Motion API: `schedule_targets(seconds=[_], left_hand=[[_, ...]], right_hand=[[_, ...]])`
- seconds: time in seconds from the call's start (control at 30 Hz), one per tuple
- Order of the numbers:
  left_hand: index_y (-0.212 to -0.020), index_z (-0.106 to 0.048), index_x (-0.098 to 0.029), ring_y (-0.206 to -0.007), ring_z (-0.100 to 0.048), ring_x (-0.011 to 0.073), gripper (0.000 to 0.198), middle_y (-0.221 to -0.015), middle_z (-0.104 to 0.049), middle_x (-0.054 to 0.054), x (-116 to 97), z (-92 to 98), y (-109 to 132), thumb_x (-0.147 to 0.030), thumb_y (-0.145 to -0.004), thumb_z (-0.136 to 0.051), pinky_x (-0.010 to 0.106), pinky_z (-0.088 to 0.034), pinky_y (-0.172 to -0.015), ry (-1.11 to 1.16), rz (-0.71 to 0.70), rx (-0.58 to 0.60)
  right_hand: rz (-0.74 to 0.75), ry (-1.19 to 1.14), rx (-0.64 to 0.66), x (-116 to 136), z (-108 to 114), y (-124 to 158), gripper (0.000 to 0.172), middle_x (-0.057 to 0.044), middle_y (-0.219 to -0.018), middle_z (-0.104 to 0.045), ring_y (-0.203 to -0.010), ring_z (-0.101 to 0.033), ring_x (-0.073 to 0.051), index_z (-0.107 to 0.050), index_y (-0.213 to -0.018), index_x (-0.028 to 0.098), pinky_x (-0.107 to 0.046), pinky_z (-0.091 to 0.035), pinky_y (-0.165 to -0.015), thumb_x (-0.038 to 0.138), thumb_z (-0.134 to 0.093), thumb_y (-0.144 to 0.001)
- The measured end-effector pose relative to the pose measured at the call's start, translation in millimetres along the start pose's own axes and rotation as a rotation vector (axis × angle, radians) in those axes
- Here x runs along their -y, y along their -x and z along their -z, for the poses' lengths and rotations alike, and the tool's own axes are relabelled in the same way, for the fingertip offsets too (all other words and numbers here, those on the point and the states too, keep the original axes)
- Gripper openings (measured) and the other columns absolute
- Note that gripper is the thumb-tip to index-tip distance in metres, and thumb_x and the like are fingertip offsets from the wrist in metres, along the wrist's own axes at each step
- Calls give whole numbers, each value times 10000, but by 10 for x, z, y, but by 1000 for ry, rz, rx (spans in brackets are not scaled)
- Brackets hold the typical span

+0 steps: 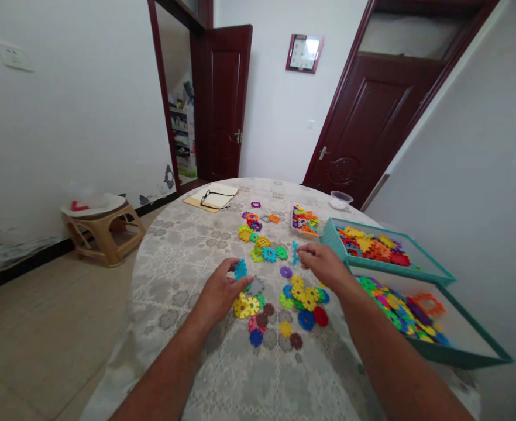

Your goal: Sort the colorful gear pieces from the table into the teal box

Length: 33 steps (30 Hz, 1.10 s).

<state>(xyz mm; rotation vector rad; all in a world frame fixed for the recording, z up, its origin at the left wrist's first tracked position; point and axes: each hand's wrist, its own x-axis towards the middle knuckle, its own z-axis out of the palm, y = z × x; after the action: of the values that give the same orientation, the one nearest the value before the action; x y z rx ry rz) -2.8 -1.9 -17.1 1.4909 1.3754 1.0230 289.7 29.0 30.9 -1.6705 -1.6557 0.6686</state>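
Fingers and thumb of the left hand point(220, 292) pinch a light-blue toothed plastic piece point(240, 269) just above the table, near a small group of yellow notched discs point(246, 306). Across from it, the curled right hand point(323, 264) has its fingertips at a narrow light-blue toothed piece point(295, 253); from where I stand I can't tell whether they grip it or only touch it. Between the 2 hands, a light-blue square piece point(269, 254) lies just beside a green gear-shaped disc point(281, 252), with a purple disc point(286, 272) nearer the person. A yellow flower-like cluster point(304, 295) sits below the right hand, beside a blue disc point(306, 320) and a red disc point(320, 316). Over on the right, 2 teal-edged boxes hold heaps of mixed pieces, and a clear tub point(304, 235) holds more. Black-framed eyeglasses point(202, 199) rest on an open notebook point(223, 192) at the far left of the patterned tablecloth point(165, 292).
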Motion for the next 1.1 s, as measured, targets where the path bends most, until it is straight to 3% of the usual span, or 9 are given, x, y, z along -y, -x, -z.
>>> schedule_targets(seconds=[0.1,0.2,0.27,0.47,0.67,0.73,0.87,1.0,1.1], left_hand=[[-1320,-644,-221,-779,-673,178,579,-1250,-699,101,-2,3,43,-429,-794,-768,330,-551,-774,-7,-36,-16],[-1351,-647,-239,-771,-664,176,591,-1205,-704,89,1,68,65,-407,-797,-766,329,-538,-787,-12,-42,-34],[-1386,-634,-252,-749,-642,169,607,-1134,-712,63,14,121,73,-384,-806,-754,320,-527,-780,-24,-47,-39],[-1473,-567,-247,-883,-649,195,659,-1171,-682,81,67,152,76,-199,-823,-663,338,-520,-906,-18,-77,-86],[-1459,-556,-233,-1160,-623,252,706,-1356,-599,116,111,102,50,-49,-777,-577,402,-475,-1082,-121,-154,-87],[-1460,-548,-222,-1207,-609,265,716,-1350,-599,121,125,101,47,-33,-770,-565,418,-461,-1114,-155,-168,-67],[-1464,-546,-203,-1228,-608,268,732,-1349,-585,132,160,91,47,-7,-759,-543,424,-440,-1154,-191,-172,-88],[-1437,-584,-214,-1230,-612,255,740,-1332,-576,120,190,64,19,14,-734,-545,404,-448,-1156,-183,-170,-93],[-1438,-594,-197,-1219,-612,253,723,-1334,-559,122,206,56,-22,-14,-739,-595,388,-470,-1136,-196,-135,-68]], right_hand=[[-54,1,-261,17,133,-569,423,-62,-854,-777,-753,-710,-208,-788,-1138,121,-302,-554,-727,337,-583,-837],[-75,39,-379,-8,172,-964,547,-110,-1124,-779,-907,-725,-221,-701,-1344,138,-330,-577,-821,301,-544,-847],[-83,87,-404,-61,101,-1053,555,-127,-1166,-769,-961,-722,-244,-695,-1354,148,-365,-581,-857,283,-538,-839],[61,239,-159,-244,-530,-708,376,-112,-1146,-783,-1063,-719,-260,-774,-1166,165,-392,-544,-987,262,-597,-848],[214,350,34,-204,-965,-394,552,-138,-1415,-682,-1313,-605,-278,-691,-1345,178,-363,-392,-1169,211,-730,-796],[211,373,47,-171,-973,-375,496,-151,-1362,-701,-1275,-617,-284,-702,-1300,175,-365,-407,-1136,203,-717,-805],[150,381,33,-108,-873,-376,187,-145,-1054,-759,-1016,-676,-257,-723,-1001,159,-345,-481,-936,177,-587,-875],[88,306,60,7,-792,-278,152,-57,-820,-725,-749,-647,-183,-645,-894,188,-267,-470,-690,235,-507,-936],[48,103,234,136,-787,-111,169,-5,-749,-701,-610,-610,-146,-628,-921,203,-234,-433,-564,336,-529,-954]])
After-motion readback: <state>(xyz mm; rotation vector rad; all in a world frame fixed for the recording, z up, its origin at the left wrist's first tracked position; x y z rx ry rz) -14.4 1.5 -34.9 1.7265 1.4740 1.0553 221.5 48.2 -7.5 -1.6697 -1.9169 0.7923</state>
